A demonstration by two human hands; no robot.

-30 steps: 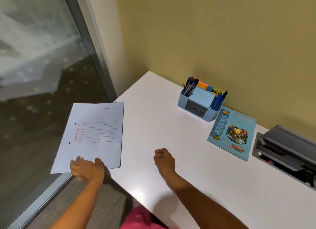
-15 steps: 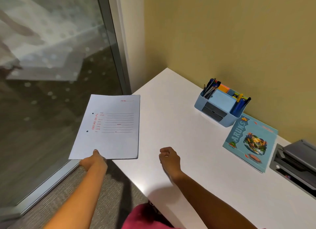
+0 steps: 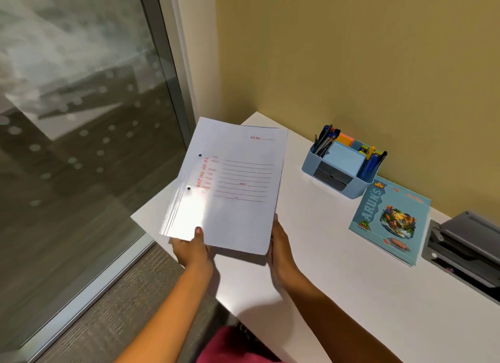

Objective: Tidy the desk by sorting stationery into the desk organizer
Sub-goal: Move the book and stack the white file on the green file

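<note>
A white paper file folder point(image 3: 232, 184) with red print and two punch holes is lifted above the desk's left corner, tilted towards me. My left hand point(image 3: 190, 250) pinches its lower left edge, thumb on top. My right hand point(image 3: 281, 251) holds its lower right corner from the side and beneath. The blue desk organizer point(image 3: 335, 182) stands by the wall to the right, with pens, markers and sticky-note pads in it and two dark drawers in front.
A blue "ARUNS" notebook point(image 3: 392, 219) lies flat right of the organizer. A grey tray or device point(image 3: 465, 251) sits at the far right edge. The white desk point(image 3: 324, 281) ends at a glass wall point(image 3: 75, 119) on the left; carpet below.
The folder has been lifted from beyond the desk's left edge and brought right, over the desk corner. My right hand left the desktop, where it lay as a fist, and took the folder's corner.
</note>
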